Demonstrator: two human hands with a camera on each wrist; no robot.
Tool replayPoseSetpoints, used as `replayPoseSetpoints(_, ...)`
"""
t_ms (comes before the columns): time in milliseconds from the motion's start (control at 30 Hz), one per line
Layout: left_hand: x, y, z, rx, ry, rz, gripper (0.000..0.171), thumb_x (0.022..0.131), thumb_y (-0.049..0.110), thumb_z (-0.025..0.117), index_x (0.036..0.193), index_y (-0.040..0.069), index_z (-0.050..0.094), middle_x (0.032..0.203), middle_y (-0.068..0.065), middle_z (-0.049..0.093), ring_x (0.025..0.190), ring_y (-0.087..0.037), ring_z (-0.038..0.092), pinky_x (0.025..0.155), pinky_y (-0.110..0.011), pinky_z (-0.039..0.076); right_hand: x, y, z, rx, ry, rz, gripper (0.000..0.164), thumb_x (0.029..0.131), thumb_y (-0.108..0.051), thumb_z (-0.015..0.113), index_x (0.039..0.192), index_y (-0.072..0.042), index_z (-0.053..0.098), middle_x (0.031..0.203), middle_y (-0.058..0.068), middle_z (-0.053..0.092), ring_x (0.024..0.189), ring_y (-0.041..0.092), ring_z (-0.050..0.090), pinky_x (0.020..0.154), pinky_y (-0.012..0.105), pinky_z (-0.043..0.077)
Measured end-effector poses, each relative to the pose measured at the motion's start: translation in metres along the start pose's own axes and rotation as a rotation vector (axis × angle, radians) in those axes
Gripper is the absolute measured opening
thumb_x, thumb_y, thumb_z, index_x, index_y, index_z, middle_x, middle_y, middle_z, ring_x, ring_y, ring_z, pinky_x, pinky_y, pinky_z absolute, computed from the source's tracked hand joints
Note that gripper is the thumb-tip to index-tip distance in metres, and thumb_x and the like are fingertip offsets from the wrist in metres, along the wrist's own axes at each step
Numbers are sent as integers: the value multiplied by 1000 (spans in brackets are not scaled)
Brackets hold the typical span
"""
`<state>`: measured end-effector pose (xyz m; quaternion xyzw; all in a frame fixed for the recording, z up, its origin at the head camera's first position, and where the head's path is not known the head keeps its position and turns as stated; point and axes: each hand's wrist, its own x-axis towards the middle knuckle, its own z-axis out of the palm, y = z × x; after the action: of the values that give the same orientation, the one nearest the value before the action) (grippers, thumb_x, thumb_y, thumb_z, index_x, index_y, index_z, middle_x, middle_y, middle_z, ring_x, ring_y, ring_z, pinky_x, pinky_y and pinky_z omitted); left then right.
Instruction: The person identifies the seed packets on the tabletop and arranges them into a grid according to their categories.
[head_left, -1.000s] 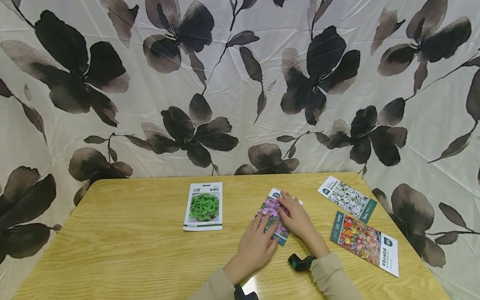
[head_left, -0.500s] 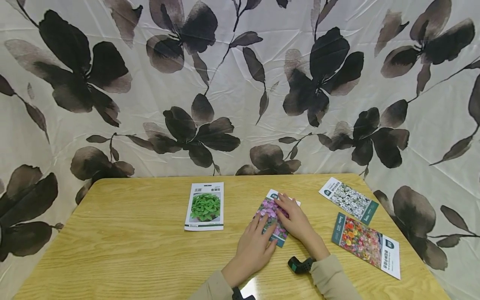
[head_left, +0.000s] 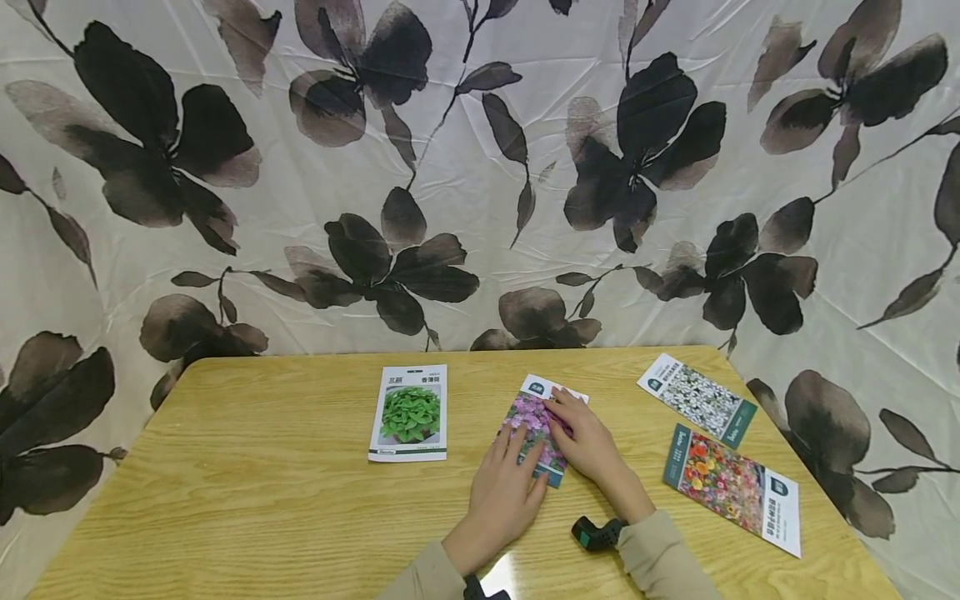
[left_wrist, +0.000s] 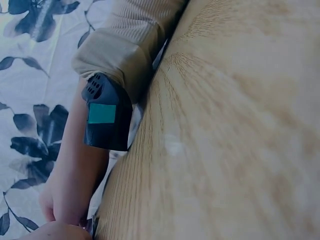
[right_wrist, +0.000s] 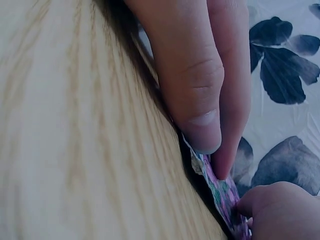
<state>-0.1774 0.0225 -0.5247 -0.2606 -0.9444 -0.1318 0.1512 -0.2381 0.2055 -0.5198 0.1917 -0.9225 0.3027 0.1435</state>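
Note:
A seed packet (head_left: pixel 531 417) printed with purple flowers lies flat on the wooden table, partly covered by both hands. My left hand (head_left: pixel 501 487) rests its outstretched fingers on the packet's left side. From the right, my right hand (head_left: pixel 587 440) lays spread fingers across its upper right part. The right wrist view shows the right thumb (right_wrist: pixel 200 110) pressing at the edge of the same packet (right_wrist: pixel 222 195), while part of the left hand (right_wrist: pixel 282 212) touches it further off. In the left wrist view, the right forearm fills the left side and the packet is hardly visible.
Left of the hands lies a seed packet with green leaves (head_left: pixel 408 414). On the right are a white-flower packet (head_left: pixel 699 400) and a multicoloured-flower packet (head_left: pixel 727 489), both slanted. The table (head_left: pixel 225 483) ends against a floral cloth (head_left: pixel 480 167). Each wrist wears a black device.
The purple-flower packet has slid a little to the left under the hands, and both hands have shifted slightly left with it. The other packets stay in place.

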Motion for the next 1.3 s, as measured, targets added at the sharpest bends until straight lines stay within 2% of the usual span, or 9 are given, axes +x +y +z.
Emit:
replayPoseSetpoints(233,0,0,0,8,15,-15,45,99,38,54,136,14,61,148,-17,46,140,-40,36,112,-46,34,-1,-1,1,-30,15,14,38,94,-11,64,131,-3,64,145,18,51,137,36,43,114,51,28)
replayPoseSetpoints(867,1,1,0,17,-32,-96,47,101,38,50,140,14,58,152,-18,40,143,-41,30,114,-48,32,4,-5,8,-39,-1,27,37,95,-13,62,132,-6,65,146,15,51,139,34,41,113,49,32)
replayPoseSetpoints(1067,1,1,-1,28,-25,-103,48,101,38,50,140,13,57,153,-19,39,143,-41,30,114,-48,31,10,-7,13,-64,19,1,37,94,-13,63,130,-3,65,143,16,53,137,35,44,112,50,33)
replayPoseSetpoints(1300,0,-2,1,51,-10,-92,47,99,38,51,140,14,58,151,-20,41,141,-42,33,114,-48,31,15,-11,17,-66,5,28,38,95,-13,62,131,-3,64,144,15,52,138,34,42,114,50,29)
